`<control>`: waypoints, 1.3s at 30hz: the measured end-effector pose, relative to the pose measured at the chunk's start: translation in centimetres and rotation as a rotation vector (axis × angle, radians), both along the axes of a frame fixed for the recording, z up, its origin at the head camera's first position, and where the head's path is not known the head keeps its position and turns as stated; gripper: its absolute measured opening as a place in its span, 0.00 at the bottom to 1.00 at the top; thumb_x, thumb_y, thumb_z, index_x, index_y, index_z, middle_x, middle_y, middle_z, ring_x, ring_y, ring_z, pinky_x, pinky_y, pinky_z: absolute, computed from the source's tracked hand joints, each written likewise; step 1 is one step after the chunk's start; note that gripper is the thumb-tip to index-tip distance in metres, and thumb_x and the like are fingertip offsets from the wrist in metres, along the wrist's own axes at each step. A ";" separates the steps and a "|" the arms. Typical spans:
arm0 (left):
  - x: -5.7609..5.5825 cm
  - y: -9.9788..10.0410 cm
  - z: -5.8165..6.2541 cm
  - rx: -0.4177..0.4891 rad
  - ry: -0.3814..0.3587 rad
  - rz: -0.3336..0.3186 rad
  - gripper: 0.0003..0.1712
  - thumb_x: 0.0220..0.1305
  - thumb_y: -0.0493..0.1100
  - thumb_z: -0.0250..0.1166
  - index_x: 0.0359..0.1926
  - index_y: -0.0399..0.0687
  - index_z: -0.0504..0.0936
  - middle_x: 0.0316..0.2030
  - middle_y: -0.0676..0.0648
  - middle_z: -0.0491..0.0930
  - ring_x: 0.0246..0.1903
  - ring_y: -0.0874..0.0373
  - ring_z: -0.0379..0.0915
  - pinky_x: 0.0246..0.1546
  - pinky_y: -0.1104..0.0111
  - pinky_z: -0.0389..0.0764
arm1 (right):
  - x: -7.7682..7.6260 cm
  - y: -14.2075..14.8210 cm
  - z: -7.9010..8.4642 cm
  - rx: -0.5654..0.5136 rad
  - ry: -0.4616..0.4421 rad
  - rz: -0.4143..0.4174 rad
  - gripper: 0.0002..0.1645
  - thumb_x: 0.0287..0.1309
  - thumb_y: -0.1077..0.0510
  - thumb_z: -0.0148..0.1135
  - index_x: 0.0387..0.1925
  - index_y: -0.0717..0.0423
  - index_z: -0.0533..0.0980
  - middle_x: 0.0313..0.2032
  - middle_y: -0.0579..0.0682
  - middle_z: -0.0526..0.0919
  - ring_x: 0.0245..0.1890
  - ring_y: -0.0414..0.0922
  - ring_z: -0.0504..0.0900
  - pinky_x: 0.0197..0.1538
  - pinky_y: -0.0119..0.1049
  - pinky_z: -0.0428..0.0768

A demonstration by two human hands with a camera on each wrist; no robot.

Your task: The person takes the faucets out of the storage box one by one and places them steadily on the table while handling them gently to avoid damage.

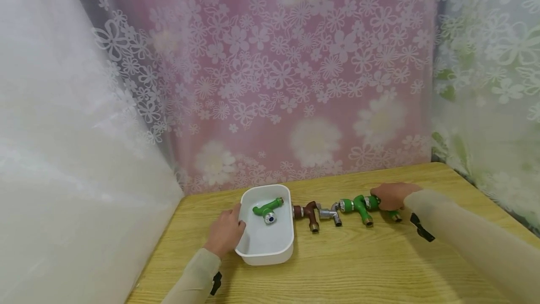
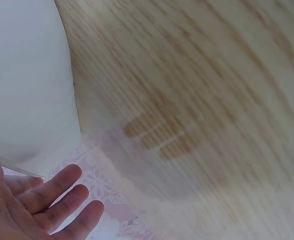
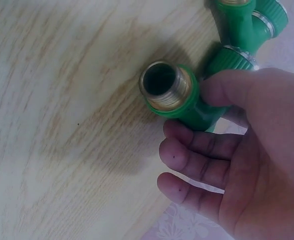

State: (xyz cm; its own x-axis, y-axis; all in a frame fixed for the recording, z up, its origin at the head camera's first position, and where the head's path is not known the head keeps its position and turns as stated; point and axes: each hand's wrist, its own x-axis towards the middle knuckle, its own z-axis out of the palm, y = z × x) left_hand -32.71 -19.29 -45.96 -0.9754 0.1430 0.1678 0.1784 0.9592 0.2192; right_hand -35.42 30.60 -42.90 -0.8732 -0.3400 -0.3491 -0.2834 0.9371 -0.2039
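My left hand is at the left rim of a white plastic basin, thumb over the edge and fingers outside. In the left wrist view, three fingers stand off from the basin wall, loosely extended; the thumb is hidden. At the right, my right hand pinches a green tap between thumb and index finger, its threaded brass spout facing the camera. The other fingers are loosely bent. Left of it lies another green tap, close against it. Inside the basin sits one green tap with a chrome collar.
Between the basin and the green taps lie a brown tap and a silver tap, in a row on the wooden table. Flowered curtains hang behind the table and on both sides.
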 end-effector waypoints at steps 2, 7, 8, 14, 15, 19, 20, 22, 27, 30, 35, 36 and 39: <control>-0.1 0.0 -0.1 0.004 -0.005 0.000 0.33 0.71 0.46 0.57 0.73 0.43 0.65 0.60 0.35 0.77 0.59 0.40 0.74 0.55 0.46 0.80 | -0.1 0.0 -0.2 0.008 0.003 -0.002 0.27 0.68 0.64 0.56 0.66 0.62 0.68 0.55 0.61 0.79 0.20 0.44 0.75 0.28 0.40 0.72; -0.3 0.0 -0.2 0.010 -0.009 0.000 0.33 0.70 0.45 0.58 0.73 0.42 0.65 0.60 0.34 0.77 0.58 0.40 0.75 0.55 0.45 0.79 | 0.0 -0.1 0.1 0.020 0.011 0.000 0.30 0.68 0.62 0.57 0.69 0.64 0.66 0.57 0.63 0.78 0.21 0.44 0.76 0.32 0.42 0.73; -0.3 0.0 -0.2 0.007 -0.007 -0.001 0.33 0.70 0.45 0.58 0.73 0.43 0.65 0.60 0.34 0.77 0.58 0.40 0.75 0.55 0.45 0.79 | 0.1 -0.2 0.1 0.022 0.013 0.001 0.30 0.68 0.62 0.57 0.69 0.64 0.66 0.57 0.64 0.78 0.22 0.43 0.77 0.33 0.43 0.73; -0.1 -0.1 -0.1 0.003 -0.003 0.007 0.32 0.71 0.46 0.58 0.73 0.43 0.66 0.60 0.35 0.77 0.58 0.40 0.75 0.54 0.45 0.80 | 0.2 -0.3 0.2 0.031 0.024 -0.002 0.29 0.68 0.61 0.58 0.68 0.64 0.66 0.54 0.62 0.79 0.26 0.44 0.78 0.35 0.45 0.74; -0.1 -0.1 -0.1 0.004 -0.002 0.009 0.32 0.71 0.46 0.58 0.73 0.43 0.66 0.60 0.34 0.77 0.57 0.40 0.76 0.53 0.45 0.80 | 0.1 -0.3 0.2 0.032 0.023 -0.003 0.29 0.68 0.61 0.58 0.68 0.64 0.66 0.54 0.62 0.79 0.27 0.44 0.79 0.36 0.45 0.74; -0.1 -0.1 -0.1 0.002 -0.004 0.017 0.33 0.70 0.46 0.58 0.73 0.44 0.66 0.60 0.35 0.77 0.56 0.40 0.76 0.52 0.46 0.81 | 0.0 -0.2 0.1 0.046 0.041 0.005 0.29 0.67 0.60 0.60 0.67 0.64 0.67 0.55 0.63 0.79 0.39 0.49 0.82 0.41 0.50 0.78; -0.1 -0.1 -0.2 0.001 -0.002 0.017 0.33 0.70 0.46 0.58 0.73 0.44 0.66 0.60 0.35 0.77 0.56 0.40 0.76 0.52 0.46 0.81 | 0.0 -0.2 0.1 0.052 0.049 0.009 0.29 0.67 0.60 0.60 0.66 0.65 0.67 0.55 0.63 0.79 0.43 0.52 0.83 0.43 0.52 0.79; -0.1 0.0 -0.2 -0.001 0.001 0.016 0.33 0.70 0.46 0.57 0.73 0.44 0.65 0.60 0.35 0.77 0.56 0.41 0.76 0.52 0.46 0.81 | 0.0 -0.2 0.2 0.062 0.062 0.015 0.29 0.67 0.60 0.61 0.66 0.65 0.67 0.55 0.63 0.79 0.48 0.56 0.82 0.46 0.55 0.80; 0.0 0.1 0.0 -0.005 0.006 0.009 0.33 0.70 0.46 0.57 0.73 0.43 0.66 0.59 0.35 0.78 0.54 0.42 0.77 0.50 0.47 0.82 | 0.2 -0.4 0.7 0.086 0.083 0.020 0.30 0.65 0.59 0.61 0.66 0.64 0.69 0.54 0.62 0.80 0.46 0.54 0.83 0.44 0.54 0.80; 0.0 0.2 0.1 -0.006 0.003 0.006 0.33 0.70 0.46 0.57 0.73 0.43 0.66 0.59 0.35 0.78 0.54 0.41 0.77 0.50 0.47 0.82 | 0.4 -0.6 1.1 0.111 0.113 0.031 0.27 0.64 0.58 0.63 0.63 0.61 0.72 0.51 0.59 0.83 0.40 0.49 0.83 0.39 0.49 0.79; 0.0 0.2 0.2 -0.002 0.000 0.010 0.33 0.71 0.46 0.57 0.73 0.43 0.65 0.59 0.35 0.77 0.55 0.41 0.76 0.50 0.47 0.82 | 0.3 -1.3 1.9 0.142 0.170 0.060 0.25 0.63 0.57 0.65 0.60 0.59 0.75 0.49 0.57 0.84 0.39 0.49 0.84 0.38 0.48 0.80; 0.0 0.2 0.2 0.000 -0.003 0.013 0.33 0.71 0.46 0.57 0.74 0.44 0.65 0.59 0.35 0.77 0.55 0.42 0.76 0.50 0.47 0.82 | 0.3 -1.6 2.0 0.144 0.179 0.068 0.25 0.63 0.57 0.65 0.60 0.59 0.75 0.50 0.57 0.84 0.40 0.50 0.84 0.38 0.49 0.81; 0.0 0.2 0.2 0.002 -0.009 0.015 0.33 0.71 0.47 0.57 0.74 0.44 0.65 0.60 0.36 0.77 0.56 0.42 0.76 0.51 0.47 0.82 | 0.3 -2.4 2.7 0.149 0.204 0.085 0.24 0.63 0.57 0.65 0.60 0.59 0.75 0.51 0.58 0.84 0.41 0.51 0.84 0.39 0.50 0.82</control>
State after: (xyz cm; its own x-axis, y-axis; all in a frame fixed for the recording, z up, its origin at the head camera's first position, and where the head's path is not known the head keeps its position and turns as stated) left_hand -32.69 -19.13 -45.80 -0.9789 0.1278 0.1595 0.1618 0.9615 0.2222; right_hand -35.08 28.23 -40.22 -0.9013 -0.3729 -0.2206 -0.3830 0.9237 0.0035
